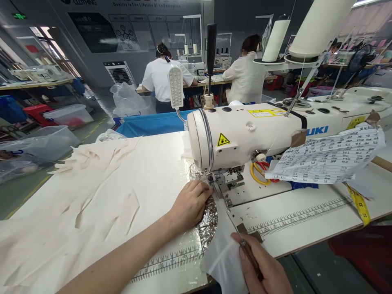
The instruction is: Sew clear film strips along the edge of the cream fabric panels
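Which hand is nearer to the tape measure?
Right. The right hand, holding a thin tool, is to the left of the tape measure, not touching it; the left hand is farther left, by the sewing machine.

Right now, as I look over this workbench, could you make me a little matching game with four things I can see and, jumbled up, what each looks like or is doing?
Things:
1. left hand
2. right hand
3. tape measure
4. paper sheet

Descriptions:
A. white, covered in dark writing
B. holding a thin tool with a dark handle
C. yellow, with dark markings
D. close to the rounded end of the sewing machine, with no tool showing in it

Right pairs: 1-D, 2-B, 3-C, 4-A
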`<state>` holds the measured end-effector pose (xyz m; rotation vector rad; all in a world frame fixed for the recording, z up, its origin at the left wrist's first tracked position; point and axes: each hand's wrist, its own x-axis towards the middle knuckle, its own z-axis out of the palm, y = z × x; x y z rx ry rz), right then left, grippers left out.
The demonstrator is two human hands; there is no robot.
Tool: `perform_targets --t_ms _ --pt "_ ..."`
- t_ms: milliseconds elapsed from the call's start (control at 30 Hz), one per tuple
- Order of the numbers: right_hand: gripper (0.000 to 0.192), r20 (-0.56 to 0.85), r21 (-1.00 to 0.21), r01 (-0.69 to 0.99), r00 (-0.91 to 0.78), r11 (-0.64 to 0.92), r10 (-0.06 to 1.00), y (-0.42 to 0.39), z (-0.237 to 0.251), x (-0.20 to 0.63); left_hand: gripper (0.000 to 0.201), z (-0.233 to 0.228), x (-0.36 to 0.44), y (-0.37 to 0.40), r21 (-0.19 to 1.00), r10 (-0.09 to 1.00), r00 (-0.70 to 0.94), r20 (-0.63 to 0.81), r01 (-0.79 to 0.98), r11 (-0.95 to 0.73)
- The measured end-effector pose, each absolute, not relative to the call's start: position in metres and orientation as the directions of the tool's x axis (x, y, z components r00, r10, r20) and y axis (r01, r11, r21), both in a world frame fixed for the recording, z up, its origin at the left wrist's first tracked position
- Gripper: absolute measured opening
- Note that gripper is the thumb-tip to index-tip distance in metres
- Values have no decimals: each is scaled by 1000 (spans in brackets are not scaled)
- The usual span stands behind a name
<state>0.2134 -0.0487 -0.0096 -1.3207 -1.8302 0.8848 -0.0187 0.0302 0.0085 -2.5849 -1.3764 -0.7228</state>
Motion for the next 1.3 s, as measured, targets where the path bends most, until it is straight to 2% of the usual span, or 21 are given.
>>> perform_targets --t_ms 133,367,567,667,767,900,1000,1067,1133,1200,1267,1300 --pt "29 107 -808 520 -331 276 937 -39 -6 212 34 7 -18 30 105 759 468 452 818 -566" --pt "29 280 -762 471 -380 445 882 -22 -7 200 34 8 -17 31 79 761 472 445 826 -558" --pt "30 291 -698 541 -383 468 877 -12 -15 191 32 8 -16 33 94 758 461 462 824 -559" --pt "30 342 -663 543 -394 516 853 -10 -10 187 33 6 -17 34 115 768 450 455 826 -552" --pt "31 397 -634 497 -448 592 801 -10 -2 184 36 5 -18 36 159 791 425 441 830 -534" --pt "37 524 -613 339 -501 714 688 -15 15 176 33 7 -17 40 208 802 408 437 821 -531" --pt "34 615 -559 256 -510 789 602 -23 28 166 21 11 -12 45 121 832 431 350 860 -496" --pt "30 651 -519 267 -493 812 578 -30 32 160 16 13 -7 48 43 865 412 286 896 -441" --pt "31 669 -488 314 -465 814 580 -36 32 158 20 13 -4 51 13 884 371 282 920 -391" --pt "31 640 -511 357 -449 782 624 -39 27 162 23 10 -4 53 19 887 339 313 932 -363" --pt "29 571 -571 403 -430 715 699 -35 19 171 20 6 -9 55 76 880 304 364 932 -353" --pt "29 530 -593 442 -415 673 740 -31 16 176 16 5 -13 56 146 873 282 398 920 -364"
